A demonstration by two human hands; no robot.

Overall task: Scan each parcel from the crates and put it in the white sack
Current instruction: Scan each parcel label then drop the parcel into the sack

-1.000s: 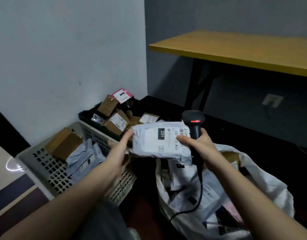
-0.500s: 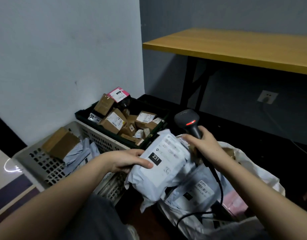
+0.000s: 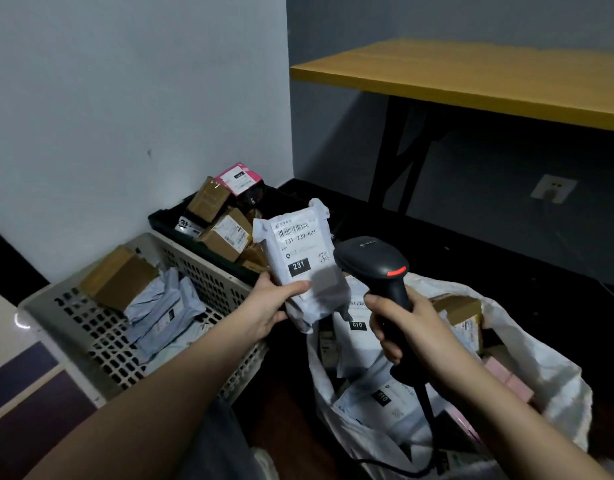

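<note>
Now, left hand: grips the parcel upright by its lower end, label facing the camera.
Right hand: clenched round the scanner handle, head just beside the parcel.
Parcel: held above the sack edge, in front of the crates.

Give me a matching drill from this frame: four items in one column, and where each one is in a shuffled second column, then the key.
Items:
1. grey mailer labelled 231
2. barcode scanner
3. pink-topped box
4. mailers marked 010

Places:
A. inside the white sack
B. gripped in the right hand
C. held up by the left hand
D. on top of the pile in the black crate

Pairs: 1-C, 2-B, 3-D, 4-A
</note>
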